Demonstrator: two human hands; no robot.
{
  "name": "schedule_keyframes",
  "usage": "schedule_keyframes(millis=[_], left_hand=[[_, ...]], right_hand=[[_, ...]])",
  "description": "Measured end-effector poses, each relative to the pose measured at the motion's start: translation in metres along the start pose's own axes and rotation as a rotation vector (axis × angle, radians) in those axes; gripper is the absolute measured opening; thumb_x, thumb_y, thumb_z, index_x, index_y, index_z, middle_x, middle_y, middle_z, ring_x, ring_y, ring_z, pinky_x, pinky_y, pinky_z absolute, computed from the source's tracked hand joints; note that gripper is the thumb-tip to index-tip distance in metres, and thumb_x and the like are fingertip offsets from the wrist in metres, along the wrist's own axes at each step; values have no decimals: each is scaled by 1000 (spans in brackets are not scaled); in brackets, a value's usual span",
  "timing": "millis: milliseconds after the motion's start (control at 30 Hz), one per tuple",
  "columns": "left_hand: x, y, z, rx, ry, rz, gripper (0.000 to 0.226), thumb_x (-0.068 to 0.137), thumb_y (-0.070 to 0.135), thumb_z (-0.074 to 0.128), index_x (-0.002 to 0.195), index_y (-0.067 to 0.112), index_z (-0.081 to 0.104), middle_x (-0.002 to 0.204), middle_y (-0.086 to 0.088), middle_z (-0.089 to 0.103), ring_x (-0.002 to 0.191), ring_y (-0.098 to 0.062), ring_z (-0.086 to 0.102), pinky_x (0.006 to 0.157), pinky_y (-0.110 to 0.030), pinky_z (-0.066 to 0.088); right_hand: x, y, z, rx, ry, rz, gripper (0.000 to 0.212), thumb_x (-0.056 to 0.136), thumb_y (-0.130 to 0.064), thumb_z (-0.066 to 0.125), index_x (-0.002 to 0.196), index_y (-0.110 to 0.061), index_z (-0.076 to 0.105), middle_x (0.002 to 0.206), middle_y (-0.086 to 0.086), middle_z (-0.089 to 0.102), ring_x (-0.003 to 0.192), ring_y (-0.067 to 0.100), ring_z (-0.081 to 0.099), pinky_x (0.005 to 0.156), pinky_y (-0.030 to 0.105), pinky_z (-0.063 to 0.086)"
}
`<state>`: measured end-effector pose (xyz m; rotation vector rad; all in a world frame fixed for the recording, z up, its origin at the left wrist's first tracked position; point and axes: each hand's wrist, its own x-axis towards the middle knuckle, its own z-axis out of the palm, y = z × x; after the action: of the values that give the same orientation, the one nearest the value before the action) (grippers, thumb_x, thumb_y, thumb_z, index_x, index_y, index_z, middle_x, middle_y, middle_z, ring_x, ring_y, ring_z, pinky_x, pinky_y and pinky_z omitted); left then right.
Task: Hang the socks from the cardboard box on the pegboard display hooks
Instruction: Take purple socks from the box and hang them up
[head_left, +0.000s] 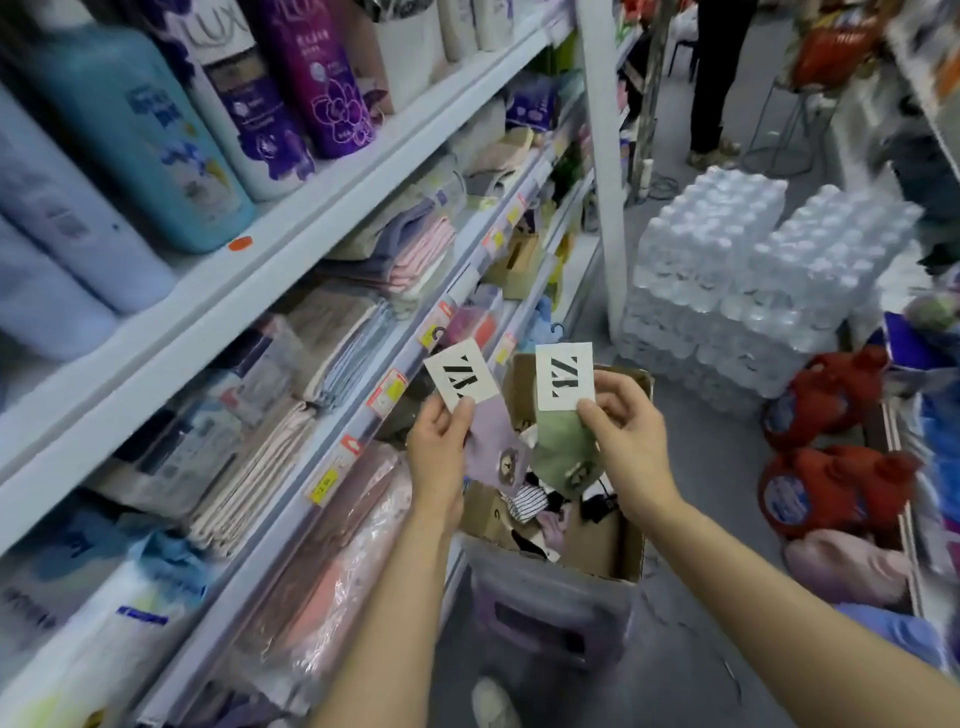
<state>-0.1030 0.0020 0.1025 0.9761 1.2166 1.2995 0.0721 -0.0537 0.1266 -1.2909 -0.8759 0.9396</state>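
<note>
My left hand (439, 447) pinches the white card of a lilac sock pair (496, 441), which hangs tilted with its small hook at the top. My right hand (626, 431) grips the card of a green sock pair (558, 452), held upright beside the lilac one. Both pairs hover above the open cardboard box (631, 551) on the floor, where several more socks lie jumbled. No pegboard hooks are plainly visible in this view.
White shelves (332, 208) run along the left with shampoo bottles on top and folded towels below. Shrink-wrapped water bottle packs (753, 270) are stacked ahead on the right. Red detergent jugs (826, 488) stand at the right. A person's legs (717, 83) are down the aisle.
</note>
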Motion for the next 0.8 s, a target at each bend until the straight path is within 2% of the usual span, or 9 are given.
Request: schedule_keyframes(millis=[167, 300, 367, 400, 467, 567, 667, 733, 800], left_hand=[[-46, 33, -32, 62, 172, 144, 48, 92, 9, 67, 136, 23, 53, 96, 22, 74, 100, -3, 69, 79, -19, 56], [-75, 55, -67, -5, 236, 167, 60, 93, 10, 67, 143, 36, 47, 106, 3, 76, 103, -14, 69, 89, -31, 54], [-89, 65, -89, 13, 269, 195, 60, 94, 13, 66, 143, 41, 46, 99, 8, 75, 97, -15, 66, 91, -34, 49], [-99, 70, -102, 32, 287, 217, 60, 95, 13, 66, 143, 41, 45, 93, 13, 74, 91, -13, 64, 87, -32, 47], [-125, 81, -124, 50, 314, 254, 60, 95, 12, 64, 144, 40, 43, 91, 12, 76, 83, -7, 63, 76, -26, 46], [-173, 99, -162, 72, 391, 317, 58, 95, 11, 64, 141, 40, 43, 73, 4, 73, 58, 0, 50, 57, -18, 39], [-217, 111, -203, 64, 480, 361, 54, 95, 15, 65, 137, 44, 47, 60, -13, 45, 55, -14, 26, 53, -28, 26], [-244, 117, -229, 40, 536, 385, 51, 93, 15, 67, 129, 49, 52, 59, -10, 30, 58, -14, 21, 55, -28, 23], [-268, 125, -251, -11, 588, 415, 49, 92, 12, 68, 124, 47, 57, 69, -4, 34, 64, -13, 28, 61, -27, 30]], right_hand=[[-30, -20, 21, 10, -129, -78, 38, 95, -1, 59, 128, -18, 59, 93, 10, 74, 91, 19, 70, 78, 27, 56], [-60, -40, 46, 47, -205, -137, 42, 94, -1, 60, 128, -25, 60, 91, 12, 72, 87, 14, 68, 76, 22, 53], [-78, -48, 61, 63, -241, -152, 42, 94, -2, 61, 129, -25, 61, 88, 17, 69, 83, 13, 65, 76, 22, 54], [-89, -50, 69, 73, -260, -155, 42, 94, -2, 61, 131, -23, 61, 82, 13, 69, 79, 11, 64, 75, 24, 54], [-111, -52, 86, 99, -295, -161, 43, 94, 0, 60, 132, -20, 60, 64, -11, 62, 67, 2, 57, 69, 21, 49], [-156, -57, 114, 138, -334, -156, 43, 94, 2, 59, 134, -16, 58, 57, -19, 55, 61, -3, 50, 67, 15, 44], [-209, -66, 141, 179, -421, -152, 43, 94, 1, 60, 129, -25, 61, 68, -9, 63, 69, 4, 58, 71, 20, 48], [-240, -70, 159, 213, -470, -152, 43, 94, -1, 61, 127, -28, 63, 78, 8, 63, 76, 13, 59, 74, 27, 49], [-269, -76, 177, 246, -523, -153, 43, 94, 0, 61, 130, -24, 63, 78, 10, 64, 76, 14, 61, 71, 24, 51]])
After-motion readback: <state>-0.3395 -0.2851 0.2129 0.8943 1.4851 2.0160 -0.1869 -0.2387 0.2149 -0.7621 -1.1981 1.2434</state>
